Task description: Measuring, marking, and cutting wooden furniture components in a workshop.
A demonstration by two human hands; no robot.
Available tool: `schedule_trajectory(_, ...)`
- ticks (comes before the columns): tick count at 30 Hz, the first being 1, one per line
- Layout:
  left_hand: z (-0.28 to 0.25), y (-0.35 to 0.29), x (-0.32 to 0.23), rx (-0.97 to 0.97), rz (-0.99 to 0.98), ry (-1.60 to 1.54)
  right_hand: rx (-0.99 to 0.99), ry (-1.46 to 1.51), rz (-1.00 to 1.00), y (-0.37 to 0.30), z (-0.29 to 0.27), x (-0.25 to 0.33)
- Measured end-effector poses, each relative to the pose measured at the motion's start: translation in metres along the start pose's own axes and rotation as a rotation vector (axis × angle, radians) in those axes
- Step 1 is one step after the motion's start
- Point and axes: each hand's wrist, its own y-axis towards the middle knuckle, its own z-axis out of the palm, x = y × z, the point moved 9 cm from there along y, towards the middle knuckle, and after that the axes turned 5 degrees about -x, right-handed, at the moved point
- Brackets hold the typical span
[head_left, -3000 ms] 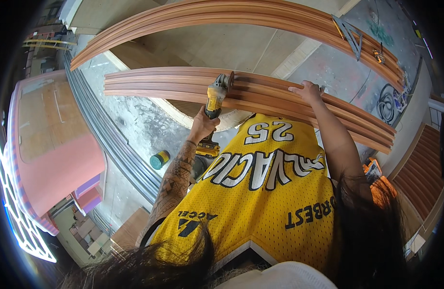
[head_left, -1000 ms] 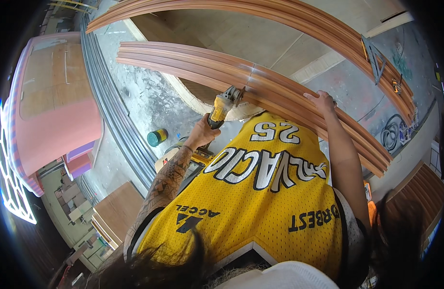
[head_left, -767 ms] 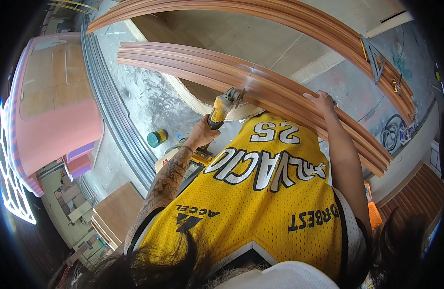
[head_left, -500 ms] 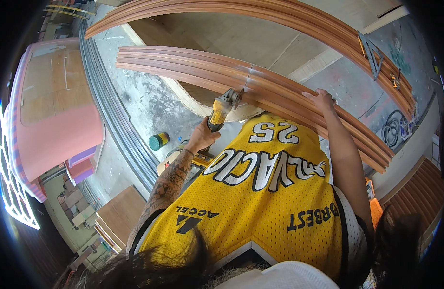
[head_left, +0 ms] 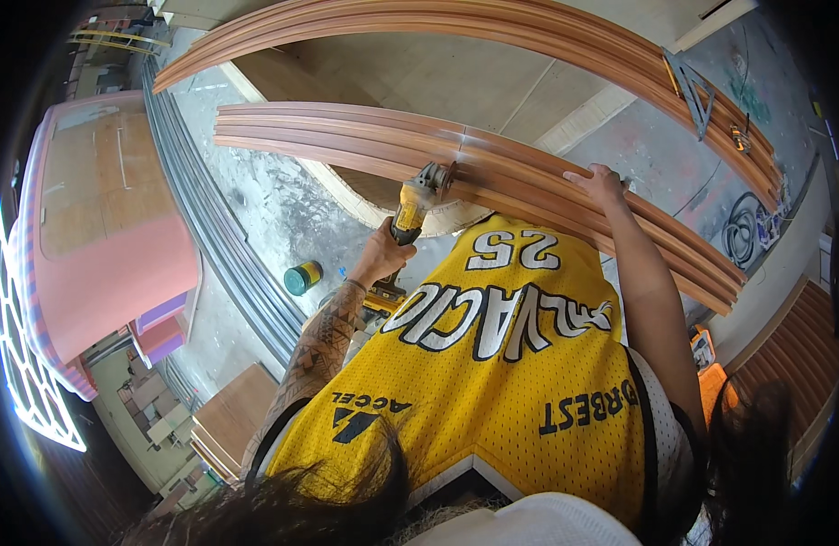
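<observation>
A brown fluted panel (head_left: 347, 141), long and ridged like wood, lies across in front of me with a pale line running over its width. My left hand (head_left: 379, 254) is closed round the handle of a yellow and black angle grinder (head_left: 412, 205). The grinder's disc (head_left: 449, 179) stands at the panel's near edge, in line with the pale line; whether it bites into the edge I cannot tell. Farther right, my right hand (head_left: 603, 185) grips the panel from above, its fingertips partly hidden.
Another long stack of brown panels (head_left: 492, 20) curves along the far side, with a metal triangle square (head_left: 697, 96) on it. A wooden frame (head_left: 347, 196) is under my panel. Grey metal profiles (head_left: 210, 218), a green can (head_left: 303, 278) and a coiled cable (head_left: 740, 232) lie on the floor.
The whole view has shifted slightly. The grinder's disc is a little closer to the pale line on the panel. Both hands keep their holds.
</observation>
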Motion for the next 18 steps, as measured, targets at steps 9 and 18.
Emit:
schedule_trajectory(9,-0.0042,-0.0026,-0.0074,-0.014,-0.001,0.024,-0.039,-0.025,-0.008,0.0071,0.009,-0.009)
schedule_trajectory(18,-0.0011,0.0031,-0.0056,-0.011,0.008,0.046,-0.037,0.007,-0.018,0.0044,0.0073,-0.0059)
